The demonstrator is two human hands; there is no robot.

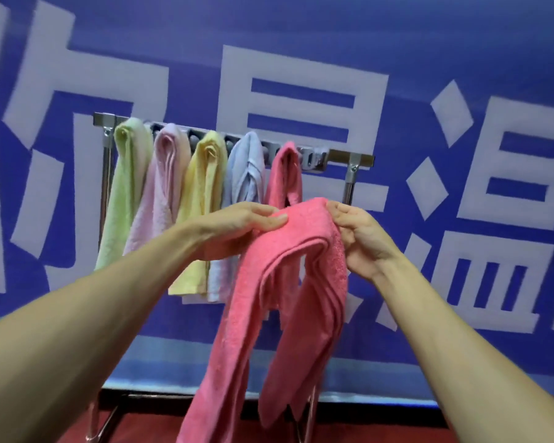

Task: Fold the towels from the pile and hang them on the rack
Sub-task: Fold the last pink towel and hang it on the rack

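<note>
A folded coral-pink towel [288, 282] hangs doubled between my hands, its two ends trailing down toward the floor. My left hand [247, 222] pinches its top fold on the left side. My right hand [359, 235] grips the fold on the right side. Just behind them stands the metal rack [352, 161], whose top bar carries several hung towels: green [125, 187], pale pink [160, 193], yellow [202, 193], light blue [243, 174] and another coral one [285, 174]. The held towel is in front of the rack's right part, below the bar.
A blue banner with large white characters [301, 91] fills the wall behind the rack. The rack's right post [349, 187] and feet [103, 420] stand on a red floor [141, 430]. The bar's right end past the coral towel is bare.
</note>
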